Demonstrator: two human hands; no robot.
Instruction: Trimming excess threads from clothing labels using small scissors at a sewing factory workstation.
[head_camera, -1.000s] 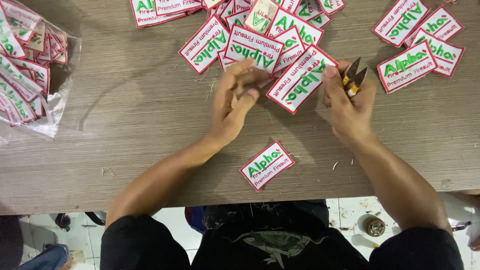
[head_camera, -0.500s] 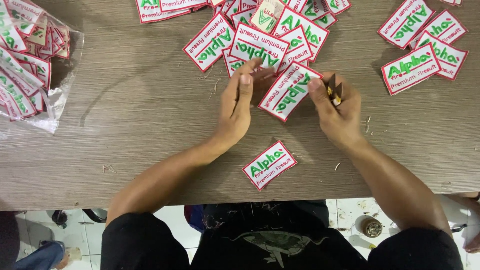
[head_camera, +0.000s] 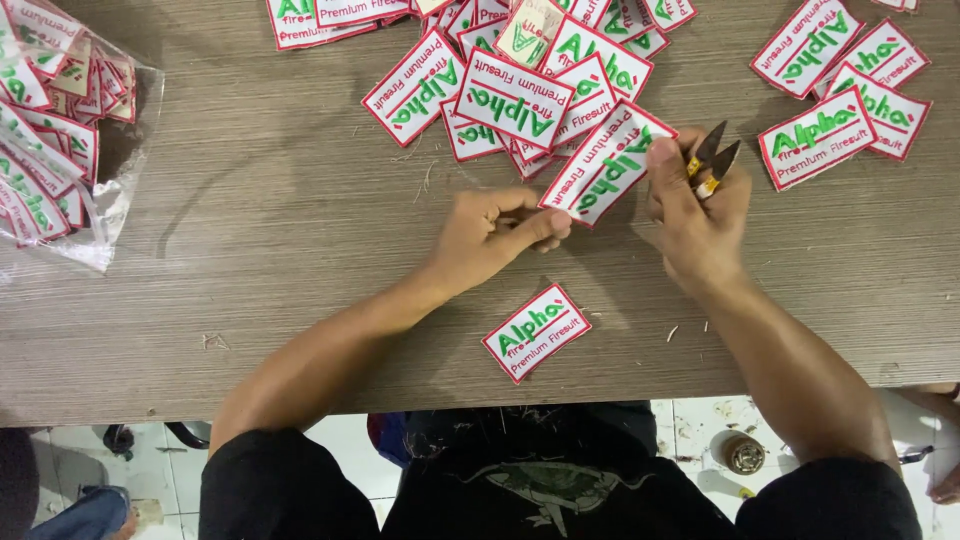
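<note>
Your left hand (head_camera: 490, 232) pinches the lower corner of a white rectangular embroidered patch with a red border and green lettering (head_camera: 606, 162), held just above centre of the frame. Your right hand (head_camera: 695, 215) grips the patch's upper edge with thumb and fingers while also holding small metal thread snips with a yellow band (head_camera: 712, 160), blades slightly apart. A matching patch (head_camera: 536, 332) lies lower centre on the grey wood-grain table (head_camera: 250, 250). A clear plastic bag of patches (head_camera: 55, 130) sits upper left.

Grey wood-grain table (head_camera: 250, 230), white tiled floor (head_camera: 690, 440)
</note>
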